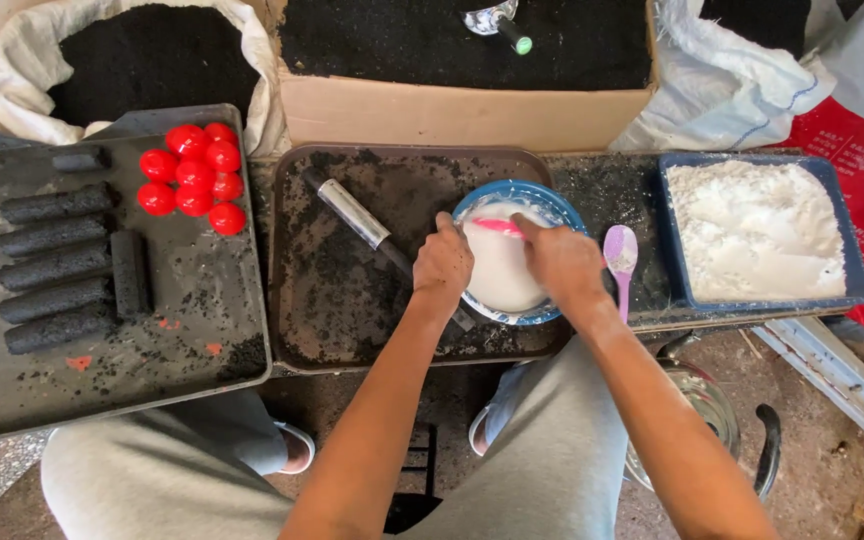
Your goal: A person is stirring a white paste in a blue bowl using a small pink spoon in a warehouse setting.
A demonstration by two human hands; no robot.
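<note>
A blue-rimmed bowl point(518, 193) of white paste sits on a brown tray point(292, 260) dusted with black powder. My left hand point(442, 265) grips the bowl's near left rim. My right hand point(562, 262) is closed on a pink spoon point(497, 226) whose end lies in the paste. A metal tube with a black handle point(357, 218) lies slanted on the tray, just left of my left hand.
A lilac spoon point(620, 252) lies right of the bowl, beside a blue tub of white powder point(757, 232). A dark board point(202, 290) on the left holds several black rolls point(57, 268) and red balls point(192, 178). Sacks and a cardboard box point(462, 112) of black powder stand behind.
</note>
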